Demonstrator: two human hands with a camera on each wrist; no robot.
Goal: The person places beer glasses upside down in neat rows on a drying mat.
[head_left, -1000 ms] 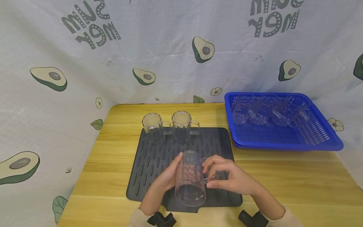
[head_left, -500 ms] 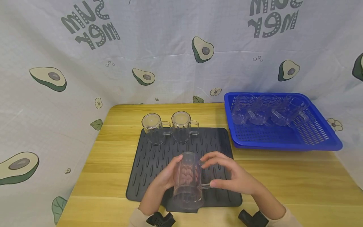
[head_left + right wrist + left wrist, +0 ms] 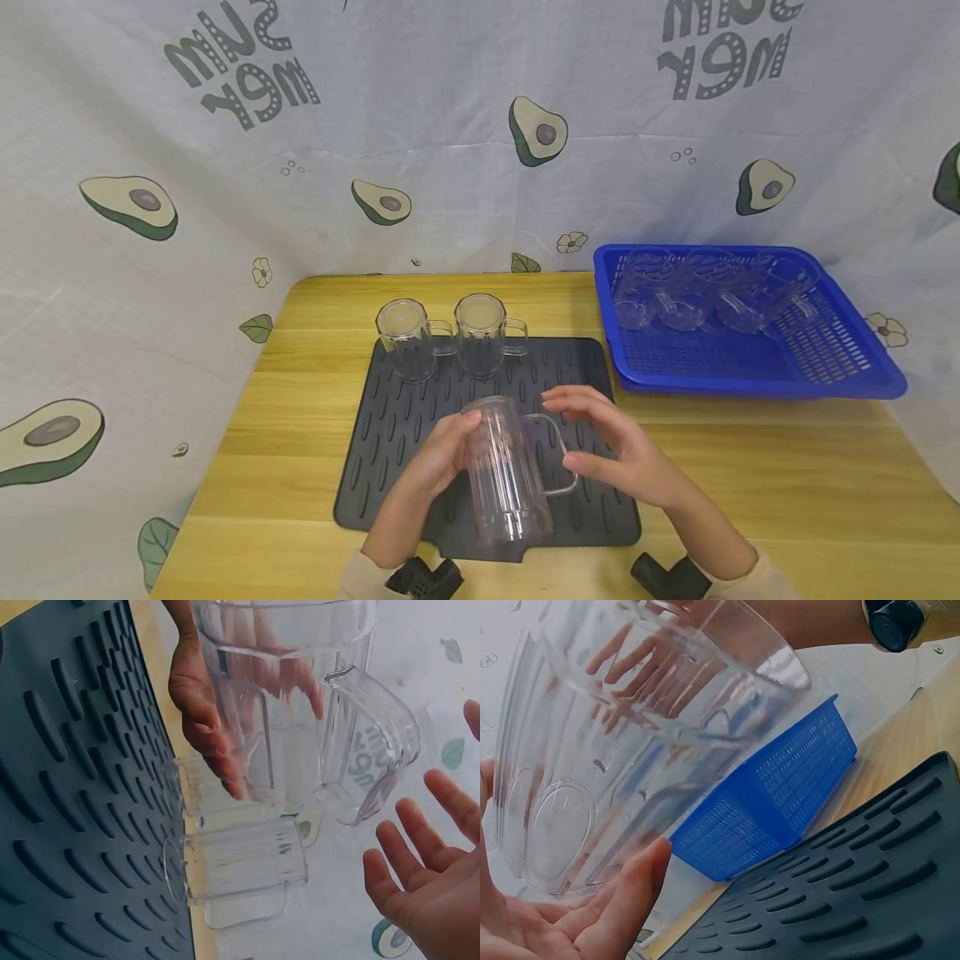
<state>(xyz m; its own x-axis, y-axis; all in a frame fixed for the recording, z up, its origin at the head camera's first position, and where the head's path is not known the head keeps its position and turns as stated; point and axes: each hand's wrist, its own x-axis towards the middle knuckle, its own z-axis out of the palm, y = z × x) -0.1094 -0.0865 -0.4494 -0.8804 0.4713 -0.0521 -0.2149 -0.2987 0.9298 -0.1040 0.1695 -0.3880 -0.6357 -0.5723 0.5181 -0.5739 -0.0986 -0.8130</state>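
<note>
My left hand (image 3: 441,450) grips a clear mug (image 3: 508,479) tilted over the dark ribbed drying mat (image 3: 390,483). In the left wrist view its thumb and fingers wrap the end with oval dimples, and the rim points away from the palm. The handle (image 3: 557,492) sticks out to the right. Beside it my right hand (image 3: 618,450) is spread, fingers apart and holding nothing; the right wrist view shows the fingers off the handle. Behind, one clear mug (image 3: 408,346) and another clear mug (image 3: 482,342) stand upside down at the mat's far edge, handles to the right.
At the back right a blue perforated basket (image 3: 720,375) holds several clear mugs lying along its far side. Mat and basket are on a wooden table (image 3: 255,458). A printed curtain (image 3: 450,92) hangs behind and along the sides.
The mug has turned in my left hand, its handle now showing as a full loop on the right. My right fingers have opened wider and drawn back from the handle.
</note>
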